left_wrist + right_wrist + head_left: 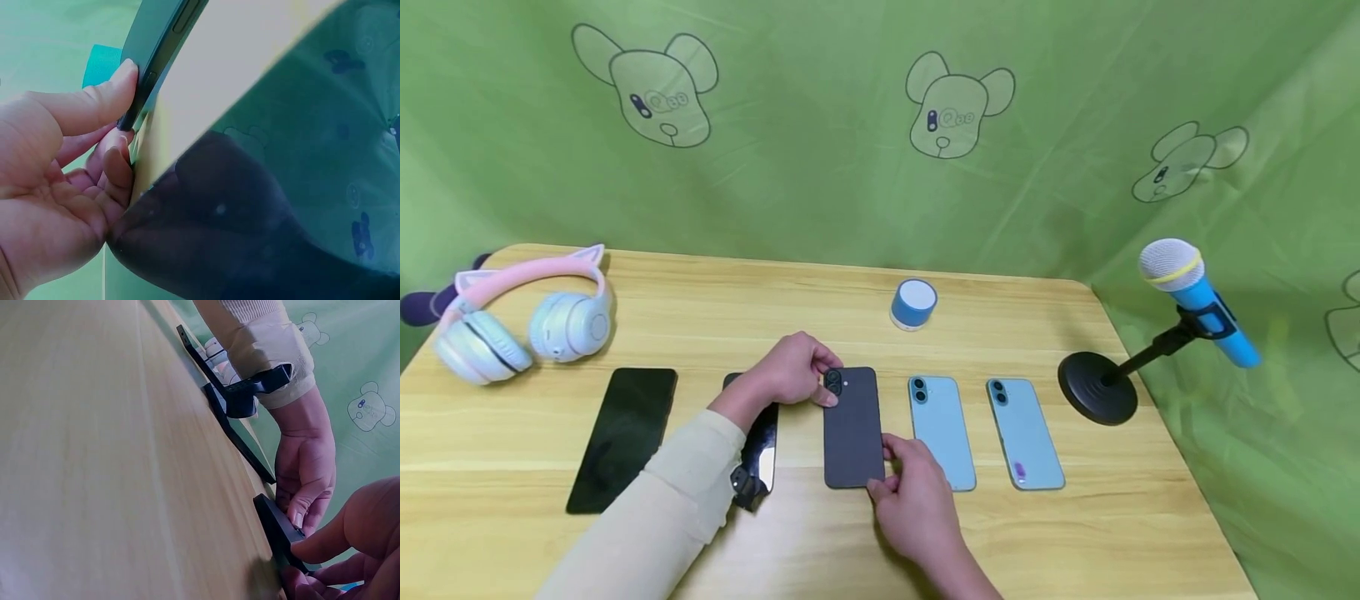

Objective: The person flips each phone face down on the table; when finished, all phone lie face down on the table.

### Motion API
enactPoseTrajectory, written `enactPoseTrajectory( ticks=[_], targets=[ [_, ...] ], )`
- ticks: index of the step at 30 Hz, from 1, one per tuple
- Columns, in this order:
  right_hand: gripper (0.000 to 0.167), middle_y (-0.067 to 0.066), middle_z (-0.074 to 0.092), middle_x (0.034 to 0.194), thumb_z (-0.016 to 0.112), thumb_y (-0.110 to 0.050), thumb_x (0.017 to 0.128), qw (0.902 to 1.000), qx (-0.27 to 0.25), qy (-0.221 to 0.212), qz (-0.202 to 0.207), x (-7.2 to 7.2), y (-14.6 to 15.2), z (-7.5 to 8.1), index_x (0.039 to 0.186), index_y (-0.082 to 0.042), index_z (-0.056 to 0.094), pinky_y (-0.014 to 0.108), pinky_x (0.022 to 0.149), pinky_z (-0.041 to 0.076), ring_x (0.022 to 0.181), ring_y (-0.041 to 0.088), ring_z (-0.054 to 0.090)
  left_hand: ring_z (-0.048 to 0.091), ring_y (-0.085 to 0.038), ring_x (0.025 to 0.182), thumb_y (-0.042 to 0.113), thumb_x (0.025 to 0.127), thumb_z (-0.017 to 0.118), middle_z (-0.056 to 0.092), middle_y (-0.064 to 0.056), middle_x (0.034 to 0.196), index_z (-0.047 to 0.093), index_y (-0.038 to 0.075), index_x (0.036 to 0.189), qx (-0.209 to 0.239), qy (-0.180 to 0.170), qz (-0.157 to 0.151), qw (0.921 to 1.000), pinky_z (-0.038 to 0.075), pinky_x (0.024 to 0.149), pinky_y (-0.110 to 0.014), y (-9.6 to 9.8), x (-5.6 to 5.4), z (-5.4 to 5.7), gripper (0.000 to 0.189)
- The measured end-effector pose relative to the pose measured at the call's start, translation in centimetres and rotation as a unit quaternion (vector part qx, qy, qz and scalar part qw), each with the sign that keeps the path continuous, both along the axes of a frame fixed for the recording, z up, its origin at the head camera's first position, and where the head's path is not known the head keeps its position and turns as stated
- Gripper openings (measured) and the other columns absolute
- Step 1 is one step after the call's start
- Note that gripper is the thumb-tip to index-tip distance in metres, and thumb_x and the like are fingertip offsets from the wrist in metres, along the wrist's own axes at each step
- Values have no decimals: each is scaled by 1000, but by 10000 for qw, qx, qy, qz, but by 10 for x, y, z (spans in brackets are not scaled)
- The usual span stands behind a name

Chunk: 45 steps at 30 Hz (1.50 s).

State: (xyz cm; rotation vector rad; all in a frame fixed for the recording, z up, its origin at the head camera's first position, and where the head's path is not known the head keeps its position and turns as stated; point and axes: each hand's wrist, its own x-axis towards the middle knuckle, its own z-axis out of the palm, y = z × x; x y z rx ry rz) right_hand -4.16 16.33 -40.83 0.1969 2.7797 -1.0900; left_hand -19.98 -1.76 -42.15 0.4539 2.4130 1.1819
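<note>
A dark grey smartphone (853, 437) lies back up in the middle of the table, its camera bump at the upper left. My left hand (797, 369) pinches its upper left corner, the thumb beside the camera. In the left wrist view that thumb (109, 94) presses on the phone's edge and the other fingers curl below. At the lower right edge, my right hand (917, 500) grips the phone between thumb and fingers. The right wrist view has both hands on the phone (275, 531), its near edge tilted up over the wood.
Under the left forearm lies a black phone (765, 442), partly hidden; another black phone (621, 442) is further left. Two light blue phones (943, 433) (1026, 433) lie to the right. Pink-and-white headphones (568, 325), a small blue speaker (913, 304) and a microphone on a stand (1097, 387) stand around.
</note>
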Motion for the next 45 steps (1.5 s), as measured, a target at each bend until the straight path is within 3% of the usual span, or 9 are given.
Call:
enactPoseTrajectory(
  ticks=[9,26,31,35,40,45],
  targets=[
    [69,1,56,107,91,-11,73,9994,263,201,61,1,-2,-9,133,-1,60,27,65,46,68,5,54,60,-17,86,7,71,91,68,1,88,77,5,107,-56,193,-74,9998,50,85,-35,1,1,-1,39],
    [64,0,57,104,91,-12,73,9990,406,160,1,4,-3,-7,130,-4,64,28,65,45,66,5,52,62,-17,95,11,71,92,70,0,96,77,6,108,-299,288,-132,9991,51,88,-34,2,3,4,40],
    [65,1,57,105,91,-11,72,9992,367,154,47,4,-2,-7,131,-3,63,27,65,46,66,5,52,61,-16,92,12,71,92,70,1,97,76,5,111,-134,335,-184,9992,51,85,-32,-3,3,2,43],
    [68,2,57,107,92,-8,70,9991,244,344,41,8,-3,-6,131,-3,63,26,66,47,68,6,53,60,-18,89,10,73,91,70,-3,98,73,2,115,190,305,-51,9993,51,82,-32,-15,3,4,47],
    [63,2,62,107,91,-7,71,9968,-458,659,-68,13,-7,-5,128,-5,64,25,67,51,73,10,58,63,-22,92,6,75,88,70,-8,101,71,0,119,410,401,139,9983,51,85,-35,-31,5,10,47],
    [54,5,68,106,87,-7,77,9796,-1928,561,45,18,-20,-6,125,-2,64,27,70,56,81,15,65,63,-24,96,6,76,87,70,-8,104,70,1,121,439,389,301,9978,51,87,-37,-46,8,10,48]
  ],
)
